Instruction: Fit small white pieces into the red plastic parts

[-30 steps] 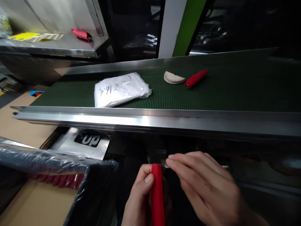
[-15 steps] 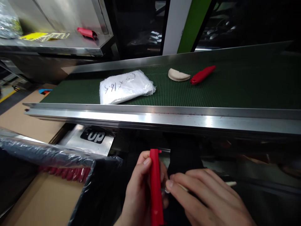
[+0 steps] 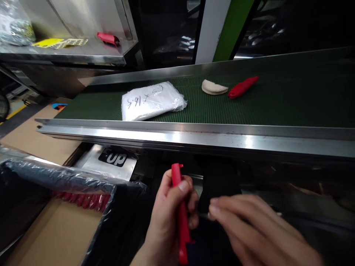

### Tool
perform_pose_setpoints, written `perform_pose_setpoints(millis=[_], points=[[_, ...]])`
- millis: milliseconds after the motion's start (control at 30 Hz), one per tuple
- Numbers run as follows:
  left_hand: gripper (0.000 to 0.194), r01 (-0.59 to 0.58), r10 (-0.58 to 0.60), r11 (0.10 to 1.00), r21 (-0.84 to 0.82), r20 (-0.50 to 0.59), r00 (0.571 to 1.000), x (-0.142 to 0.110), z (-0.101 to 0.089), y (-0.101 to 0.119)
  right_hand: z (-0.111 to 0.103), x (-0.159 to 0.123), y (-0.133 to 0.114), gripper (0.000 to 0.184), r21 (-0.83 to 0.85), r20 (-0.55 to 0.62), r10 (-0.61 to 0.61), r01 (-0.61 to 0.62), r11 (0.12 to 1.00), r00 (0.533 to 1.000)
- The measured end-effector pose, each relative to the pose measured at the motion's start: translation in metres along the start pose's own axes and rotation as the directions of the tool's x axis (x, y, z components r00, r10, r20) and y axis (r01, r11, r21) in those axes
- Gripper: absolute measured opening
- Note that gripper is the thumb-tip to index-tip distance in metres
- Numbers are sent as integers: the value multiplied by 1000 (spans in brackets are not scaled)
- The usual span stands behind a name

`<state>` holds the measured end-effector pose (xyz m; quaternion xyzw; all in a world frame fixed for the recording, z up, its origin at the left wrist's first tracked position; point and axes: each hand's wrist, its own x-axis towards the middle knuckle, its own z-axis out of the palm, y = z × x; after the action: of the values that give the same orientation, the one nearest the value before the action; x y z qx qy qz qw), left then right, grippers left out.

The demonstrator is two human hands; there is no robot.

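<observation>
My left hand (image 3: 172, 210) is closed around a long, narrow red plastic part (image 3: 182, 221), held nearly upright with the thumb across its middle. Small tabs stick out from the part's right edge. To its right, apart from it, my right hand (image 3: 252, 225) pinches a thin tool (image 3: 205, 215) with a metal tip. Motion blurs this hand, and its fingers hide most of the tool, so its exact kind does not show. Beyond both hands, another red plastic part (image 3: 243, 87) lies on the green conveyor belt (image 3: 291, 99).
A white plastic-wrapped packet (image 3: 152, 101) and a folded pale pad (image 3: 214, 87) lie on the belt. A metal rail (image 3: 194, 133) edges it. At left stands a lined box (image 3: 113, 207) with red parts (image 3: 83, 200). A steel shelf (image 3: 83, 57) holds a red piece (image 3: 108, 38).
My right hand has drawn back to the right with the tool, away from the red part. My left thumb has shifted across the part, which now tilts slightly left.
</observation>
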<state>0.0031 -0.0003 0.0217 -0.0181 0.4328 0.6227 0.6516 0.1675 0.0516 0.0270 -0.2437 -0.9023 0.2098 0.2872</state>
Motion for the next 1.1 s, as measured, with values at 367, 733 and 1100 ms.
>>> perform_pose_setpoints(millis=[367,733,1100], points=[[32,-86,69,977,196,94,993,-18,-4,-13,1,16,12,48,-61,-22,-69,68,996,997],[33,-24,-4,989,143,190,982,-20,-5,-17,3,13,25,44,-137,-111,-75,60,989,991],[24,110,-87,993,-52,330,940,-14,-15,-16,3,6,11,41,39,-50,-33,34,999,998]])
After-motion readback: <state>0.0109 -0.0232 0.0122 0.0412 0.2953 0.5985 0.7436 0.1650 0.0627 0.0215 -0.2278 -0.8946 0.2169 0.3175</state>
